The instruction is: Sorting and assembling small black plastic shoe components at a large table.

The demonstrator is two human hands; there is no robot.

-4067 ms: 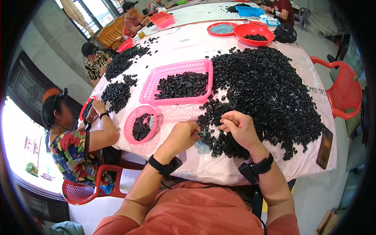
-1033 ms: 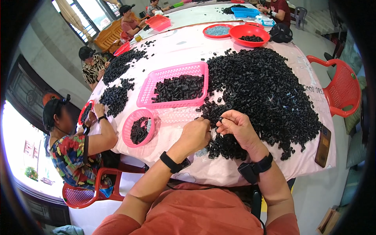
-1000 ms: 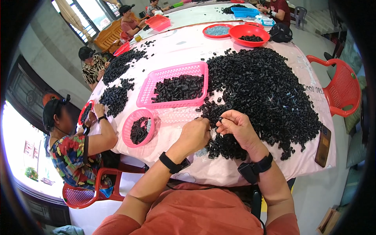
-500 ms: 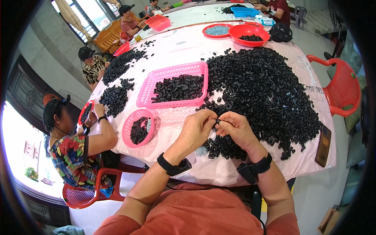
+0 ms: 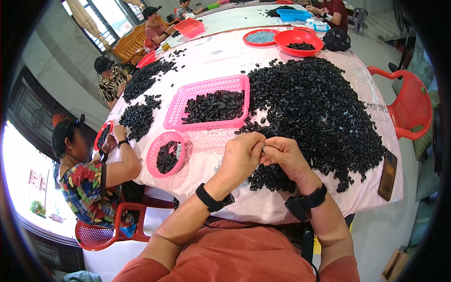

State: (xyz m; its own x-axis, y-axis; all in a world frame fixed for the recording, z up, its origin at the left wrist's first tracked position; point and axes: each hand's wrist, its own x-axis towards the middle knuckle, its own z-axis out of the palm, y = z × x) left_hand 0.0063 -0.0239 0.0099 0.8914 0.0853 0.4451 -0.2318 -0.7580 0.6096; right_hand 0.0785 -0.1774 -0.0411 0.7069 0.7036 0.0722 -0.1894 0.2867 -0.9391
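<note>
- Black piece (image 5: 264, 148), mostly hidden: we are pinching it between the fingertips of left hand (image 5: 238, 155) and right hand (image 5: 286, 157).
- We are holding it by the heap's (image 5: 307, 105) near left edge.

On my left I see a grey wall (image 5: 51, 51), a dark panel (image 5: 35, 101) and a bright opening (image 5: 26, 174) full of daylight. Ahead, a tan curtain (image 5: 87, 21) hangs by a barred window (image 5: 102, 22), near a wooden bench (image 5: 129, 43). Red chairs (image 5: 414, 105) flank my cloth-covered table (image 5: 216, 58); the floor (image 5: 376, 230) is pale.
</note>
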